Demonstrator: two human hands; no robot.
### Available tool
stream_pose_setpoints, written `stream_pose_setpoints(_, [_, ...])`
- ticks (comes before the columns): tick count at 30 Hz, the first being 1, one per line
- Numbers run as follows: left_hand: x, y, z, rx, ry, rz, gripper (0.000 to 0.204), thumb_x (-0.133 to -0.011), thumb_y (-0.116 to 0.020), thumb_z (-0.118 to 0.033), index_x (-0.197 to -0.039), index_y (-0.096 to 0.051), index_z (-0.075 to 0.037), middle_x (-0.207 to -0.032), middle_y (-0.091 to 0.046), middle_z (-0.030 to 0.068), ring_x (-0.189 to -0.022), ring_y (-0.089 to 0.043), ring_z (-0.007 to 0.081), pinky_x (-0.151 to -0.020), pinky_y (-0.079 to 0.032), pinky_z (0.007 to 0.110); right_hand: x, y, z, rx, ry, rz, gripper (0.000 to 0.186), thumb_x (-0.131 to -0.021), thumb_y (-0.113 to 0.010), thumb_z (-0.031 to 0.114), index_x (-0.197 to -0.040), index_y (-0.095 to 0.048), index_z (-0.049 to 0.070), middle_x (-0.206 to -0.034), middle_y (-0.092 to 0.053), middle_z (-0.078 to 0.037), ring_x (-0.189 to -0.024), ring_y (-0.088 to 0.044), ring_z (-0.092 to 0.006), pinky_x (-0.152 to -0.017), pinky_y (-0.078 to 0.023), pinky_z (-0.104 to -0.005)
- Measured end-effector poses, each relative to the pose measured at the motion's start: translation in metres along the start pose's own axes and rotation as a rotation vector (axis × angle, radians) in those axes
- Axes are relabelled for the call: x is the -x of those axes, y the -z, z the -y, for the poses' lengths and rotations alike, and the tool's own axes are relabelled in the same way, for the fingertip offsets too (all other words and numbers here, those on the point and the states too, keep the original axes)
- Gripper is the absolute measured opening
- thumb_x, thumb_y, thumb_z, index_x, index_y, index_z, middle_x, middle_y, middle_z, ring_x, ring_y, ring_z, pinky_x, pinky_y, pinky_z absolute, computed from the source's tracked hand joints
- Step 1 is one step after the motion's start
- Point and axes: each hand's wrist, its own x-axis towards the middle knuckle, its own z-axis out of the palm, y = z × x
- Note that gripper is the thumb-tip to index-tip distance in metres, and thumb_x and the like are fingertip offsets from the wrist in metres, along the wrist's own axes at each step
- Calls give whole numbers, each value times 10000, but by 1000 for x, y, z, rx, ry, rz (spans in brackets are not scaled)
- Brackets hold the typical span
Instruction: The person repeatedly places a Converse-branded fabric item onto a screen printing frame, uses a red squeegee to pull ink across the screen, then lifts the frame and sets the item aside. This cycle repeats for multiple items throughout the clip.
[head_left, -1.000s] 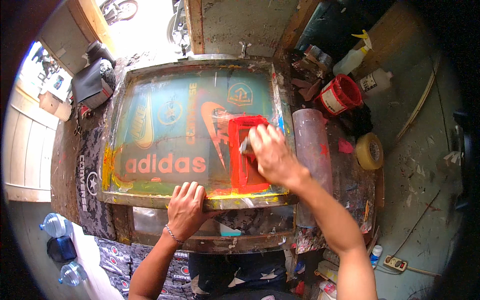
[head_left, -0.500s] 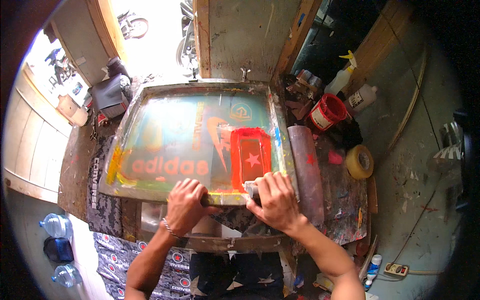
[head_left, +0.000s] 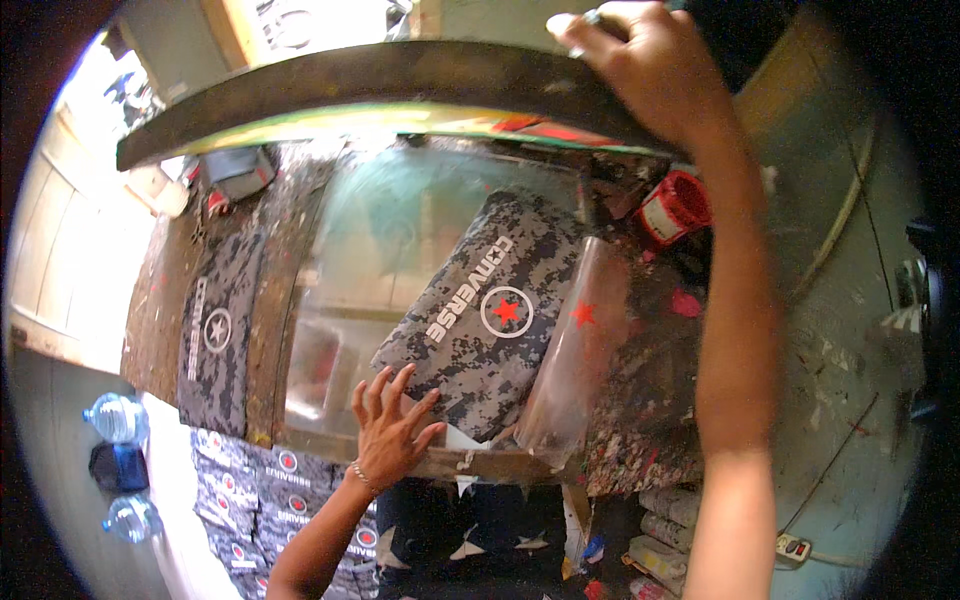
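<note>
My right hand (head_left: 625, 55) grips the top edge of the raised screen frame (head_left: 380, 75), with a small grey tool, partly hidden, in its fingers. Beneath the frame, a grey camouflage fabric piece (head_left: 465, 370) lies slanted on a glossy board (head_left: 350, 230); it carries white lettering and a red star in a white ring. My left hand (head_left: 393, 425) has its fingers spread over the fabric's lower-left corner, at or just above it. A clear plastic sheet (head_left: 555, 370) with a red star borders the fabric on the right.
A camouflage piece (head_left: 210, 390) with a white star lies at the left. A red paint tub (head_left: 670, 210) stands back right. Stacked printed pieces (head_left: 230, 510) are low left, beside water jugs (head_left: 117, 415). A power strip (head_left: 792, 548) sits low right.
The screen has swung up from lying flat, uncovering the fabric and board. My right hand rose with it. My left hand left the frame's front edge and opened over the fabric.
</note>
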Motion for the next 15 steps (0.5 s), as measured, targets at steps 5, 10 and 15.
stream_pose_setpoints(5, [70, 27, 2, -16, 166, 2, 383, -910, -713, -342, -1265, -718, -197, -1576, -411, 153, -1458, -306, 394, -1185, -183, 556, -7, 18, -20, -8, -236, 103, 439, -917, -649, 391, -983, -746, -32, -1029, -714, -276, -962, -699, -437, -895, -535, -467])
stream_pose_setpoints(10, [86, 18, -10, 60, 396, -251, 410, -871, -769, -267, -1222, -650, -90, -1345, -536, 160, -1253, -466, 367, -1084, -323, 484, -22, 0, -47, 60, -7, 81, 546, -970, -592, 520, -955, -682, -18, -753, -654, -159, -695, -625, -240, -736, -495, -364])
stream_pose_setpoints(15, [74, -10, -22, 235, 780, -469, 611, -766, -895, -250, -1192, -537, 0, -989, -504, 129, -934, -503, 297, -867, -435, 397, -25, -3, -60, 21, -37, 90, 551, -968, -595, 520, -979, -714, -18, -839, -702, -205, -773, -683, -319, -773, -531, -411])
